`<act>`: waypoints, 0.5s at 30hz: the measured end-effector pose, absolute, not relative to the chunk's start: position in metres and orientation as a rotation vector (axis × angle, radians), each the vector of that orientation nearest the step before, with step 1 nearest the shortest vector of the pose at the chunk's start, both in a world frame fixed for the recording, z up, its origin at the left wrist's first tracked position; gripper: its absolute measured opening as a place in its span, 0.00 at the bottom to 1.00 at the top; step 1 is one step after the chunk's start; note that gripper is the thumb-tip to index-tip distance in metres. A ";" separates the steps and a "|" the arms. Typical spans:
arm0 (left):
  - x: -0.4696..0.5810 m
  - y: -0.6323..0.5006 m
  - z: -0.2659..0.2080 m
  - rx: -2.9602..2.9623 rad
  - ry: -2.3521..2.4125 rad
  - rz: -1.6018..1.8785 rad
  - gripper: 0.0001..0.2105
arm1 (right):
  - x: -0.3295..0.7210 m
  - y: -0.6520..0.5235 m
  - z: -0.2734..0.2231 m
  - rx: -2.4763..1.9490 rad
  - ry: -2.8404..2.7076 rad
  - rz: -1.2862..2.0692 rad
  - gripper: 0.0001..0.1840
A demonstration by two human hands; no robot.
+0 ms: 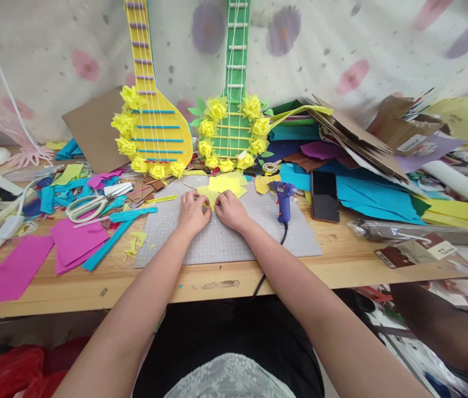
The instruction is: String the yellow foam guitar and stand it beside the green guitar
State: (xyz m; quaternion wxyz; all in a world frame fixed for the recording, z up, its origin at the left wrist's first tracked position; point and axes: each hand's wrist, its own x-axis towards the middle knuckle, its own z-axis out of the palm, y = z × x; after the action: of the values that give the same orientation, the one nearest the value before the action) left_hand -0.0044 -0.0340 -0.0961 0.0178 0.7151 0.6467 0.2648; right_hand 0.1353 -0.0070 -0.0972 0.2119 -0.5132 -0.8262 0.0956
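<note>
Both hands meet over a grey cutting mat (225,243) at the middle of the table. My left hand (193,213) has its fingers pinched on a small yellow crepe paper piece (212,200). From the other side my right hand (229,210) pinches the same piece, its fingertips close to the left ones. Just beyond them lie more yellow paper pieces (229,181). A blue glue gun (284,202) rests on the mat to the right. Behind stand a yellow paper instrument (157,130) and a green paper instrument (236,124), both edged with yellow paper flowers.
Scissors (87,209), pink paper sheets (78,243) and blue strips (113,243) lie on the left. A phone (325,196) is right of the glue gun, beside blue paper (367,193) and stacked cardboard (360,138). The glue gun's cord (262,282) hangs over the front edge.
</note>
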 end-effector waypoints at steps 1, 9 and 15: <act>-0.004 -0.034 -0.096 2.204 2.025 0.807 0.06 | 0.136 -0.007 -0.097 -1.418 -2.299 0.270 0.07; -0.002 -0.034 -0.094 2.186 2.088 0.705 0.11 | 0.138 -0.006 -0.098 -1.367 -2.322 0.305 0.08; -0.001 -0.034 -0.095 2.146 2.082 0.767 0.13 | 0.139 -0.005 -0.100 -1.346 -2.303 0.325 0.08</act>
State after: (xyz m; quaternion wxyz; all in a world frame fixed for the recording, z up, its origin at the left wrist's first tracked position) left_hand -0.0013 -0.0342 -0.0946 0.0275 0.6951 0.6741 0.2483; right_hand 0.1390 -0.0053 -0.0997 0.2254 -0.4882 -0.8349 0.1178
